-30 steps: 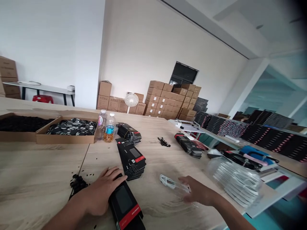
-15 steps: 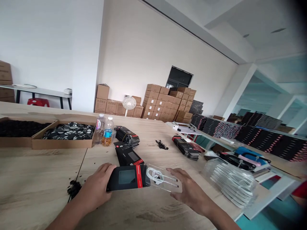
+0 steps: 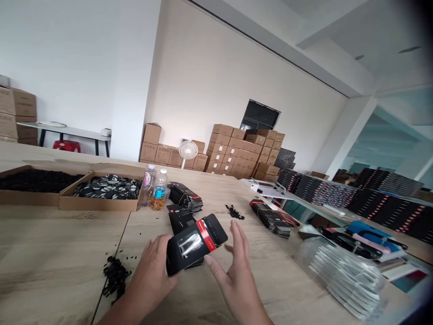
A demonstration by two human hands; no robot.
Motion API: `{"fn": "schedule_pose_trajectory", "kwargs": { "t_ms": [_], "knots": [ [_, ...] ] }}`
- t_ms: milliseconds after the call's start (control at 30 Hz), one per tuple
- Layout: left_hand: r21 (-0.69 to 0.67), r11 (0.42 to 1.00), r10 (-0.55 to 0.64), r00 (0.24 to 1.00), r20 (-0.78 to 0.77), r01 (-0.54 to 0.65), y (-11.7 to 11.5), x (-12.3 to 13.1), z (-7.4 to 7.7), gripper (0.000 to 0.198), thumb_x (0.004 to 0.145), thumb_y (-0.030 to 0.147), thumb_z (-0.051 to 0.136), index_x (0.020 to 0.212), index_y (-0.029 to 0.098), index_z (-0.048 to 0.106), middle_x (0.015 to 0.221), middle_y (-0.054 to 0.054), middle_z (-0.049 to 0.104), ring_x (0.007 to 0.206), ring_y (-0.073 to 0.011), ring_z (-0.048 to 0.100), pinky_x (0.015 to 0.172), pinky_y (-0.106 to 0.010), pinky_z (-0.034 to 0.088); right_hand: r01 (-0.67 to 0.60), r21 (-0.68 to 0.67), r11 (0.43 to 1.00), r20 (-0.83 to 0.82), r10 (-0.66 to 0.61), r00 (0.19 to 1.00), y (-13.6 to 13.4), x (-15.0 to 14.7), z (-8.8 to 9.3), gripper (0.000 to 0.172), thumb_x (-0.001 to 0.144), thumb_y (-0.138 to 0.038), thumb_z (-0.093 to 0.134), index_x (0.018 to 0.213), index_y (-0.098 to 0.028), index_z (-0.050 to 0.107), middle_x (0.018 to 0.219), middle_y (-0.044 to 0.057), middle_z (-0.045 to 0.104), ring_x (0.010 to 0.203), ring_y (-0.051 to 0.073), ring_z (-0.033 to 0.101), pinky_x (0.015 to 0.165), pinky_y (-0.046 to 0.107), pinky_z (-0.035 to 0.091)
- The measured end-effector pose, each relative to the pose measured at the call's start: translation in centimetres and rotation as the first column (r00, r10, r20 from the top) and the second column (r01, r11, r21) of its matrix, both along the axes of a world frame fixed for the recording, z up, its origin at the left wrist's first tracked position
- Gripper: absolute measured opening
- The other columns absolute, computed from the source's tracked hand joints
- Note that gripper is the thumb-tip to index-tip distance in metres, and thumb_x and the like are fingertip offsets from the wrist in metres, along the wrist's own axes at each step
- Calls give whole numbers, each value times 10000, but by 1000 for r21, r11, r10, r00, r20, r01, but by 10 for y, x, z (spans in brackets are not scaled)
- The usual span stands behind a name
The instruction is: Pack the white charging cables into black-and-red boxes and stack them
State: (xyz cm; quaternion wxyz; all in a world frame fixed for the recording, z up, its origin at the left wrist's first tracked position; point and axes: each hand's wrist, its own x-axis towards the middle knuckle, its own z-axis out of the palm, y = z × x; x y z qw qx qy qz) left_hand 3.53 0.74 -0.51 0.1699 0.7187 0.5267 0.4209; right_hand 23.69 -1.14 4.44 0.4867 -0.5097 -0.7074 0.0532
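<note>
Nearest, the left hand point(image 3: 154, 273) grips one black packaging box point(image 3: 195, 243) by its near end, lifted above the wooden table point(image 3: 61, 253); the right hand point(image 3: 233, 266) hangs spread beside it, touching nothing. It looks light, stiff, smooth card, best held by its long edges. Farther off stand two bottles point(image 3: 154, 189) and two cardboard trays point(image 3: 98, 203).

Black sleeve point(image 3: 196, 243), red band, seemingly clear window.
</note>
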Motion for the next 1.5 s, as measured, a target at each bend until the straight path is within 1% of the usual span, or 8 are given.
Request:
{"fn": "schedule_pose_trajectory", "kwargs": {
  "t_ms": [100,200,300,467,633,867,1200,1500],
  "knots": [
    [-65,993,-96,990,103,103,-7,7,-2,694,668,140,701,1295,218,413,1278,-130,605,1228,-336,550,1057,-541,415,-147,-75,986,-274,122,954,7,-9,-11,820,933,-390,588,1568,-265,83,1383,174,556,1118,264,666,896,415,589],
    [-31,955,-277,925,259,295,-11,10,-7,743,835,231,636,1454,236,226,1446,-158,494,1329,-285,493,1108,-496,410,-232,-18,972,-331,213,919,9,-12,-16,713,914,-363,632,1514,-269,258,1290,142,635,1052,237,701,888,373,596],
    [53,942,-329,883,334,331,-12,6,-8,596,985,230,409,1508,275,127,1487,-138,457,1336,-216,496,1130,-446,409,-265,82,961,-274,277,921,8,-11,-20,539,882,-296,686,1370,-278,458,1233,110,673,1029,227,714,863,336,607],
    [145,929,-365,903,224,340,-16,-7,8,549,969,165,415,1476,319,271,1471,-88,460,1299,-201,514,1088,-371,456,-270,175,947,-91,289,953,2,-3,-17,297,913,-211,628,1201,-285,628,1111,73,712,999,218,712,857,326,602],
    [229,906,-379,923,70,355,-20,-15,32,329,978,189,428,1266,292,550,1282,-62,593,1160,-184,599,980,-295,510,-211,255,944,60,203,977,-5,1,1,224,930,-193,585,1082,-285,721,1241,98,671,1112,256,669,929,397,575],
    [382,882,-352,925,145,276,-23,-9,33,208,970,153,441,1053,234,613,1260,-94,662,1182,-200,623,1020,-344,505,-267,327,907,141,232,962,-14,-1,11,189,891,-113,599,983,-274,637,1023,74,723,963,227,701,812,354,593],
    [185,953,-291,899,326,241,-36,-5,50,150,901,228,562,1027,241,642,1084,-51,737,1030,-195,698,925,-302,560,-385,-21,923,-11,385,923,-18,-4,48,42,837,-279,736,859,-249,717,906,47,691,856,195,673,770,304,554],
    [167,929,-353,927,127,330,-42,-11,92,230,925,214,488,888,255,712,892,-8,721,829,-155,677,744,-241,522,-514,-170,841,-209,479,853,-9,-2,67,201,769,-418,792,779,-220,759,791,24,677,727,161,648,677,276,534]
  ]
}}
